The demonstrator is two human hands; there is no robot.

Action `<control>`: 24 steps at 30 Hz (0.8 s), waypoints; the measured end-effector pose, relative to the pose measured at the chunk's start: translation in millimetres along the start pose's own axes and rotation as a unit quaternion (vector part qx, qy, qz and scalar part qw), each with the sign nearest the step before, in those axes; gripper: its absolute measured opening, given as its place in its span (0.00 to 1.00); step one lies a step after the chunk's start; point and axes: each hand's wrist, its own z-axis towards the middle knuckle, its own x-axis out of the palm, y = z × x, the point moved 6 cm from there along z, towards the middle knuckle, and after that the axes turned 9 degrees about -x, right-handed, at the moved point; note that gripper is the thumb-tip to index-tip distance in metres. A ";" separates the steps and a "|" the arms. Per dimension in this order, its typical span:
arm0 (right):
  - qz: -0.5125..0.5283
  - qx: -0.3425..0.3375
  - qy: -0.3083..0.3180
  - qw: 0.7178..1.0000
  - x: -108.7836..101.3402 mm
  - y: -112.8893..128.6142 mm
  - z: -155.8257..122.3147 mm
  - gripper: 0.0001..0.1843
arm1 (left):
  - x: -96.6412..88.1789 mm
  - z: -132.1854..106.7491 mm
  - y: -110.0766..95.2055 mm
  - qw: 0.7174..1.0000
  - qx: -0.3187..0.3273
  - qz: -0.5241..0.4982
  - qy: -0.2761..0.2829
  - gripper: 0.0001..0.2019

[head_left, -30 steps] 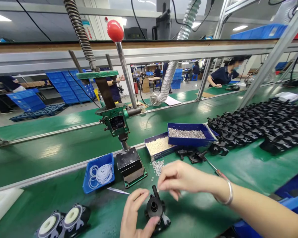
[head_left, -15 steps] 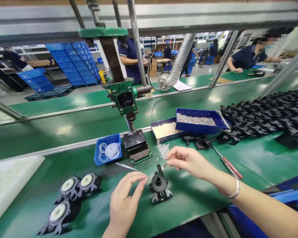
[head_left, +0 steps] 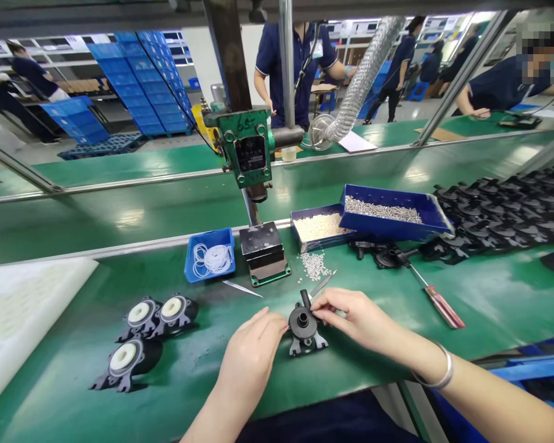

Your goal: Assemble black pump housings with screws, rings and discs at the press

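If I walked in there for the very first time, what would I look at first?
Probably the green press head on its dark column, just left of the middle. Next might come the crowd of black parts at the right, with a red-handled screwdriver in front of them. Low in the middle, the left hand and right hand are at either side of one black housing.

Frame edges crop the flat white slab (head_left: 28,307) at lower left and the clustered black plastic housings (head_left: 503,212) at right. Anything between the left fingers (head_left: 272,326), lower centre, is hidden.
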 end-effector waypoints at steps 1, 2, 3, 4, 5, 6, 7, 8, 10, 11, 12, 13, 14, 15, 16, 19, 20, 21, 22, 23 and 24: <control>-0.004 -0.009 0.002 1.000 0.0 1.6 -0.8 0.05 | 0.6 0.3 -1.8 1.000 0.010 0.007 0.003 0.07; -0.008 -0.017 0.005 1.000 -0.1 3.2 -1.7 0.05 | 1.4 0.3 -3.1 1.000 0.019 0.012 0.005 0.07; -0.011 -0.023 0.008 1.000 -0.2 4.9 -2.4 0.05 | 2.4 0.2 -3.8 1.000 0.024 0.014 0.007 0.07; -0.016 -0.028 0.012 0.999 -0.2 6.5 -3.1 0.06 | 3.4 0.0 -4.0 1.000 0.026 0.013 0.007 0.08; -0.021 -0.031 0.018 0.999 0.0 8.1 -3.8 0.07 | 4.3 -0.2 -3.7 1.000 0.024 0.009 0.006 0.08; -0.025 -0.032 0.024 0.999 0.3 9.6 -4.5 0.08 | 5.3 -0.5 -2.6 1.000 0.018 0.002 0.005 0.07; -0.029 -0.033 0.031 0.999 0.8 10.9 -5.2 0.08 | 6.0 -0.7 -1.1 1.000 0.008 -0.007 0.005 0.07; -0.032 -0.034 0.040 0.998 1.5 12.1 -5.9 0.09 | 6.8 -1.0 0.7 1.000 -0.005 -0.018 0.007 0.07; -0.040 -0.037 0.052 0.997 2.6 14.5 -7.0 0.11 | 7.9 -1.7 4.5 0.999 -0.034 -0.037 0.013 0.07; -0.045 -0.040 0.057 0.997 3.0 15.7 -7.5 0.11 | 8.3 -2.2 5.9 0.998 -0.046 -0.044 0.017 0.07; -0.050 -0.043 0.059 0.996 3.2 16.8 -7.8 0.11 | 8.6 -2.7 6.7 0.997 -0.053 -0.047 0.019 0.07; -0.054 -0.045 0.060 0.996 3.1 17.7 -8.0 0.12 | 8.7 -3.2 6.8 0.997 -0.054 -0.045 0.020 0.07; -0.057 -0.048 0.059 0.996 3.0 18.5 -8.2 0.12 | 8.8 -3.7 6.3 0.998 -0.049 -0.041 0.020 0.08; -0.058 -0.049 0.059 0.995 2.8 19.0 -8.3 0.12 | 9.0 -4.1 5.5 0.998 -0.040 -0.038 0.021 0.08; -0.058 -0.050 0.058 0.995 2.5 19.2 -8.4 0.12 | 9.3 -4.5 4.6 0.999 -0.031 -0.035 0.021 0.08; -0.051 -0.059 0.050 0.996 1.3 19.7 -8.3 0.13 | 10.7 -5.7 5.2 0.999 -0.025 -0.038 0.026 0.08; -0.049 -0.063 0.046 0.996 0.8 19.7 -8.1 0.13 | 10.9 -6.0 6.4 0.998 -0.031 -0.041 0.027 0.08; -0.048 -0.067 0.040 0.996 0.2 19.6 -8.0 0.13 | 11.0 -6.4 7.3 0.998 -0.035 -0.043 0.028 0.08; -0.047 -0.070 0.034 0.996 -0.2 19.5 -7.8 0.12 | 10.7 -6.8 7.6 0.998 -0.035 -0.043 0.026 0.08; -0.047 -0.073 0.030 0.996 -0.4 19.3 -7.8 0.12 | 10.2 -7.2 7.1 0.998 -0.028 -0.041 0.024 0.08; -0.046 -0.075 0.027 0.996 -0.4 19.1 -7.8 0.12 | 9.5 -7.6 6.0 0.999 -0.016 -0.035 0.019 0.08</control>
